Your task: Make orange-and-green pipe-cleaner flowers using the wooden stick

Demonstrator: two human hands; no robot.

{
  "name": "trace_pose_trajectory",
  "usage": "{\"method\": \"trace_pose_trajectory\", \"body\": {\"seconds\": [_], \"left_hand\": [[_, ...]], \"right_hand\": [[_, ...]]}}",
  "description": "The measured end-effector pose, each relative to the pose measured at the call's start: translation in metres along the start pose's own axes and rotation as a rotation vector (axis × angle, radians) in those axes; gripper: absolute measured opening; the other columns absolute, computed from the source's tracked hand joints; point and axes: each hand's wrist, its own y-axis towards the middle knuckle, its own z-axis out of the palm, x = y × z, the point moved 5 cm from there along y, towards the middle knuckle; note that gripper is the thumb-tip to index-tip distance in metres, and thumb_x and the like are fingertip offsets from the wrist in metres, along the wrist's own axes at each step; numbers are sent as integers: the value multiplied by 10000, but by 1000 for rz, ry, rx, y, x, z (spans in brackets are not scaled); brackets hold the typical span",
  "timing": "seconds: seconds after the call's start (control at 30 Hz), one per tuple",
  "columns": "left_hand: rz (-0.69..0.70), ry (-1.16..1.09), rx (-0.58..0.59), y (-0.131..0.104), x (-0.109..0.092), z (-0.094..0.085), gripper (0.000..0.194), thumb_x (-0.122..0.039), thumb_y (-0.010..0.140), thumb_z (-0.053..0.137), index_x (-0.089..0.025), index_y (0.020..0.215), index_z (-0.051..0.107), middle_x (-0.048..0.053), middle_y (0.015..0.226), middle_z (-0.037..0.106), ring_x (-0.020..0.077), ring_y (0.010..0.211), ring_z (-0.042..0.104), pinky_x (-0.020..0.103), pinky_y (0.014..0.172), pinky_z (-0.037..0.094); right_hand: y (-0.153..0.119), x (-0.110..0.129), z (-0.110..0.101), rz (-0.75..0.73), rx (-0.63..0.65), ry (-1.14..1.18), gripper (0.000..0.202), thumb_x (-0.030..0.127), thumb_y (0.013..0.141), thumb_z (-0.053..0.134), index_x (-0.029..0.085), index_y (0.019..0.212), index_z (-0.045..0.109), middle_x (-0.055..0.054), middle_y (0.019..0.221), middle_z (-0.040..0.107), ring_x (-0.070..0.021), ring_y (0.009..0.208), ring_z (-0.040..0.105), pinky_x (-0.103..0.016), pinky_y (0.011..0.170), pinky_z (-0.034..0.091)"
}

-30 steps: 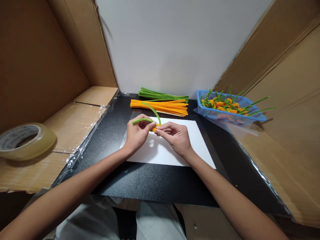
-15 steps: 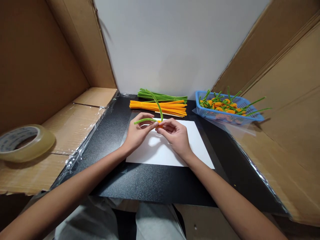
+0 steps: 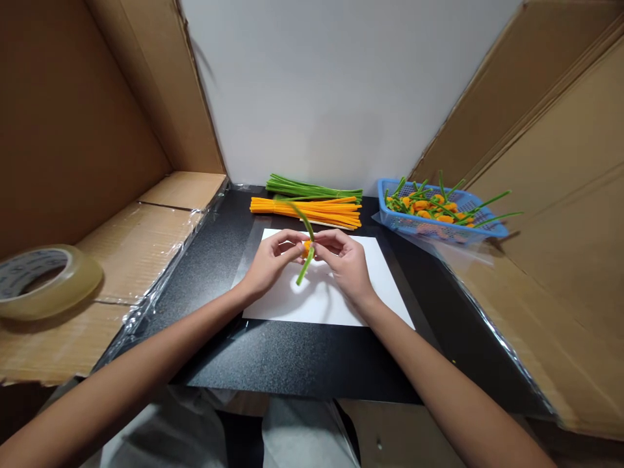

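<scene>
Between my two hands, above a white sheet of paper, is a small orange pipe-cleaner piece with a green pipe cleaner at it. One green end points up and back; the other hangs down toward me. My left hand is closed, its thumb and fingertips pinching the orange part from the left. From the right, my right hand pinches the green pipe cleaner where it meets the orange. Fingers partly hide the join.
Behind the paper lie an orange pipe-cleaner bundle and a green one. At back right, a blue basket holds several orange-and-green pieces. A tape roll rests on cardboard at left. Cardboard walls flank the black table.
The green pipe cleaner's shorter end has swung from pointing left to hanging down toward me. Its other end leans further left. Both hands stay close together over the paper.
</scene>
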Motion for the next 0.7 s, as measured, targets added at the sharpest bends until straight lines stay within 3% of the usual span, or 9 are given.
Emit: {"method": "trace_pose_trajectory", "body": {"seconds": [0.13, 0.27, 0.4, 0.7], "left_hand": [[-56, 29, 10, 1, 1, 2, 352, -427, 704, 817, -160, 916, 729, 81, 916, 734, 179, 759, 691, 303, 690, 593], [-66, 39, 42, 2, 2, 1, 388, -412, 682, 839, -166, 968, 748, 99, 970, 751, 202, 832, 707, 309, 732, 586], [-144, -24, 60, 2, 7, 0, 341, -390, 669, 849, -155, 904, 775, 90, 864, 759, 194, 792, 707, 311, 753, 568], [-319, -213, -44, -2, 18, 4, 215, -303, 630, 831, -155, 776, 780, 97, 851, 754, 169, 747, 677, 287, 703, 556]], "right_hand": [[1, 1, 2, -12, 64, -21, 213, 360, 730, 767, 201, 823, 661, -9, 831, 676, -170, 807, 647, -304, 751, 536], [1, 3, 1, -63, 58, -151, 175, 362, 774, 706, 205, 821, 646, -27, 888, 630, -174, 826, 598, -289, 703, 513], [-1, 11, -1, -215, 14, -321, 28, 216, 802, 650, 218, 811, 676, -36, 909, 627, -178, 837, 578, -287, 686, 478], [-16, 26, 5, -538, 63, -510, 198, 120, 878, 557, 251, 849, 703, -36, 870, 725, -207, 850, 672, -369, 798, 536]]}}
